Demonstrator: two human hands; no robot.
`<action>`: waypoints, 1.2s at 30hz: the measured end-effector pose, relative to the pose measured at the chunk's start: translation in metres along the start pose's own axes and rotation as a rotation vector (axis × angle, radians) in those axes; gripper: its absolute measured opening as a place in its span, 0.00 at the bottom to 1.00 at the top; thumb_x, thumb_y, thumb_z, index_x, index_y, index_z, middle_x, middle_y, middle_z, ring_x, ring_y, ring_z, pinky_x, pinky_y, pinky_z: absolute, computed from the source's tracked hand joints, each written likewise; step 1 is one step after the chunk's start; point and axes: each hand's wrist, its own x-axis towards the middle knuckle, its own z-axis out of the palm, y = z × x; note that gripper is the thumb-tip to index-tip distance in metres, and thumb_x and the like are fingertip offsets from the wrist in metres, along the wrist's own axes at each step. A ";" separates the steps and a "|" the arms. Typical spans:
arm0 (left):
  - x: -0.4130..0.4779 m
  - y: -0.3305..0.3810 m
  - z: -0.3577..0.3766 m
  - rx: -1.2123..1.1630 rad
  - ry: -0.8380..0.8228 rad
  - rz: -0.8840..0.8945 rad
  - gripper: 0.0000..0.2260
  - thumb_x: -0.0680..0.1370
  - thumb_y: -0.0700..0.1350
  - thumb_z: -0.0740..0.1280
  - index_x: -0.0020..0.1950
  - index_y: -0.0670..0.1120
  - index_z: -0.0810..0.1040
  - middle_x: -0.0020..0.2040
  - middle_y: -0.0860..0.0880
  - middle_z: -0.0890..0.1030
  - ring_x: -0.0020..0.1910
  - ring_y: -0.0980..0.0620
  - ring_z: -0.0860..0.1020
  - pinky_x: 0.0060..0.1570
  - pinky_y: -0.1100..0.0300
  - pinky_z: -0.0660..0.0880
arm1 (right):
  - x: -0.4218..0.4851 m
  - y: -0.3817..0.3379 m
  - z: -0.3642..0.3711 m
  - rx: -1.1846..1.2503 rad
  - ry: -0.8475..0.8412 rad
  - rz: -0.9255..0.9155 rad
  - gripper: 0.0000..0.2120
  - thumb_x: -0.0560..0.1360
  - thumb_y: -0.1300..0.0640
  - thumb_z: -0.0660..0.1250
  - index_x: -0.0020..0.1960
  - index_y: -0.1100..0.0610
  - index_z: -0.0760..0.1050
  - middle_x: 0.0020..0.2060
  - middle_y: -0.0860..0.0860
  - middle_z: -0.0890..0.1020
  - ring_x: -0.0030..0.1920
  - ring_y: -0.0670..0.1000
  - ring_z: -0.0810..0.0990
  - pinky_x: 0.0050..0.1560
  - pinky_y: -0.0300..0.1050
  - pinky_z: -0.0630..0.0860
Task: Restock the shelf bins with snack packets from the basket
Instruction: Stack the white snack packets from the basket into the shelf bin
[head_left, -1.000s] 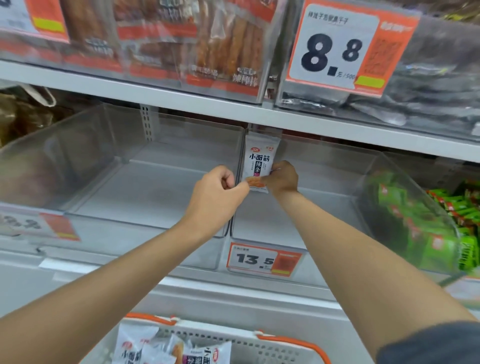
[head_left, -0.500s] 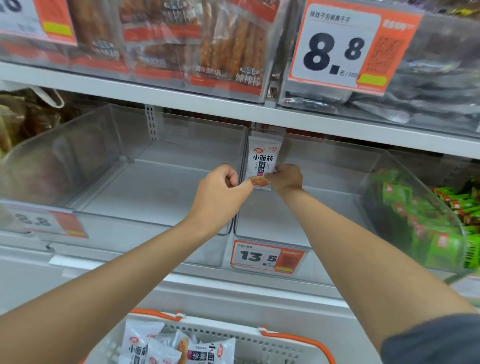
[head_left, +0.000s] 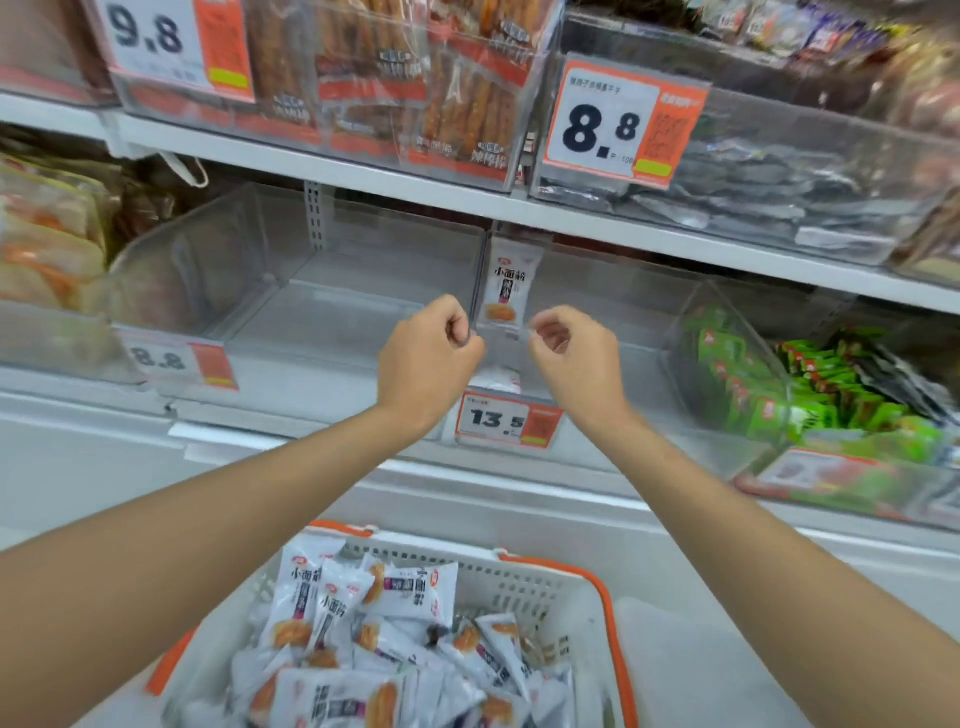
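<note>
One white snack packet (head_left: 505, 293) stands upright in the clear shelf bin (head_left: 623, 317), leaning at its left wall, above the 13.5 price tag (head_left: 506, 420). My left hand (head_left: 428, 358) hangs just in front of the bin's left corner, fingers curled into a fist with nothing in it. Beside it on the right, my right hand (head_left: 571, 358) hovers with loosely curled fingers, and it holds nothing. Neither hand touches the packet. Below, the white basket (head_left: 550, 584) with orange trim holds several matching white packets (head_left: 363, 629).
To the left is another clear bin (head_left: 311, 306) with nothing visible inside. A bin of green packets (head_left: 769, 400) sits to the right. The upper shelf (head_left: 415, 182) overhangs the bins and carries boxes of snacks with 9.8 and 8.8 tags.
Both hands have let go of the packet and pulled back toward me; the packet stays upright in the bin. The view has tilted down, showing more of the basket.
</note>
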 end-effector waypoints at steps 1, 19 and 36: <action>-0.007 0.001 -0.003 0.021 -0.020 -0.008 0.10 0.70 0.41 0.66 0.34 0.47 0.65 0.26 0.52 0.69 0.30 0.47 0.68 0.35 0.50 0.71 | -0.011 -0.004 -0.001 -0.001 -0.015 -0.040 0.06 0.73 0.66 0.68 0.47 0.58 0.80 0.40 0.50 0.81 0.37 0.42 0.74 0.43 0.26 0.66; -0.015 -0.025 -0.010 -0.053 -0.081 -0.102 0.11 0.70 0.38 0.66 0.33 0.50 0.66 0.25 0.54 0.68 0.29 0.52 0.66 0.35 0.53 0.69 | 0.040 0.027 0.008 -0.266 -0.192 0.139 0.10 0.75 0.65 0.64 0.54 0.58 0.79 0.49 0.54 0.82 0.49 0.53 0.79 0.48 0.39 0.71; 0.052 -0.027 0.024 -0.203 -0.071 -0.273 0.11 0.75 0.39 0.64 0.35 0.48 0.66 0.30 0.53 0.68 0.29 0.54 0.65 0.33 0.59 0.65 | 0.097 0.100 0.050 -0.342 -0.616 -0.059 0.21 0.78 0.60 0.65 0.71 0.51 0.72 0.66 0.50 0.76 0.63 0.53 0.76 0.59 0.43 0.74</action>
